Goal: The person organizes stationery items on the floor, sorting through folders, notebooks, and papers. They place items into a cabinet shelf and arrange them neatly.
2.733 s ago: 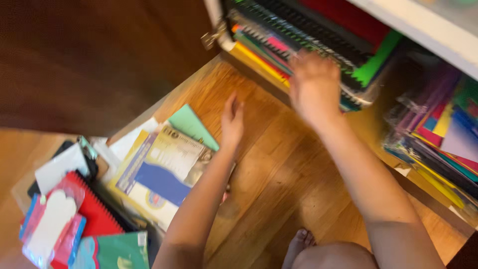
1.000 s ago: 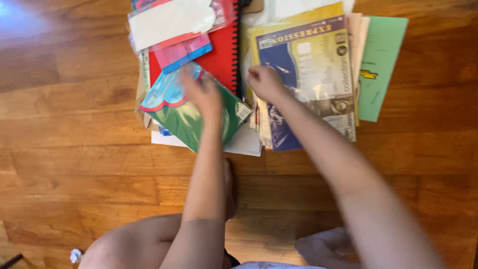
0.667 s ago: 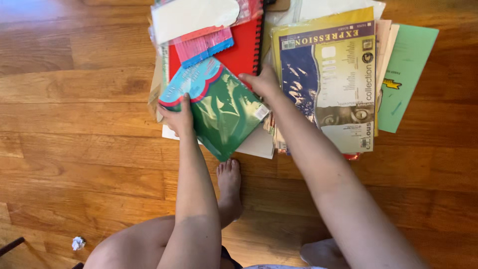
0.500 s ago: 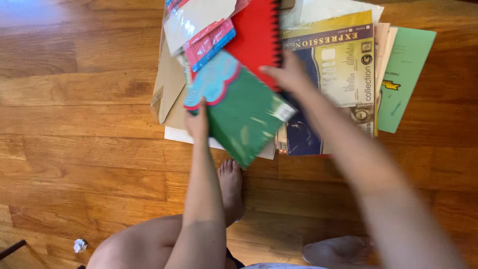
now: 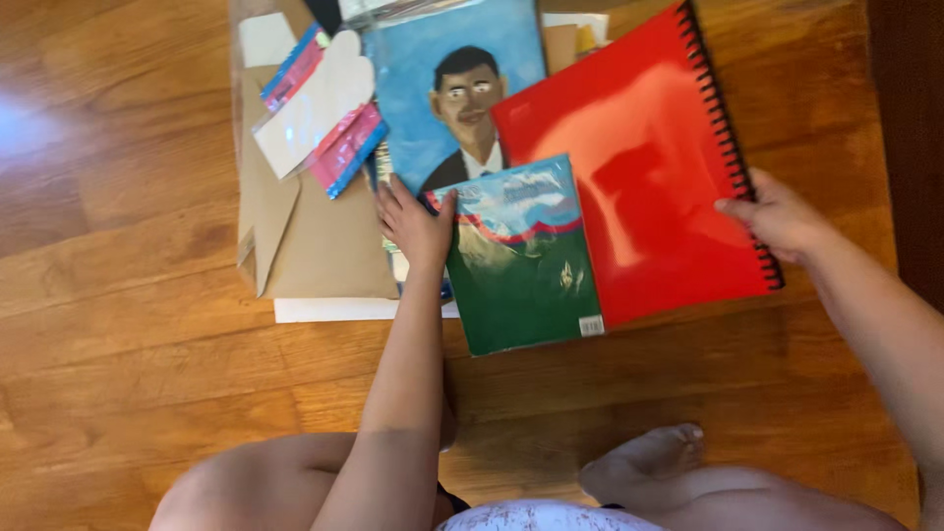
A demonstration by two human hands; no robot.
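Observation:
My left hand (image 5: 417, 224) grips the upper left corner of a green plastic-wrapped paper pack (image 5: 523, 258) with a blue and red top. My right hand (image 5: 775, 215) holds the spiral-bound right edge of a large red notebook (image 5: 637, 162), which lies tilted over the pile. The green pack overlaps the red notebook's lower left corner. Behind both lies a blue picture (image 5: 455, 90) of a person in a suit.
A brown envelope (image 5: 313, 239) lies at the left with a white sheet (image 5: 320, 311) under it. A clear packet of white cut-outs with pink and blue strips (image 5: 317, 103) rests on top. Wooden floor (image 5: 128, 334) surrounds the pile. My knee and bare foot (image 5: 644, 459) are below.
The red notebook has been pulled out and swung to the right, covering the yellow and blue pack. The green pack shifted right with my left hand. The blue picture now shows.

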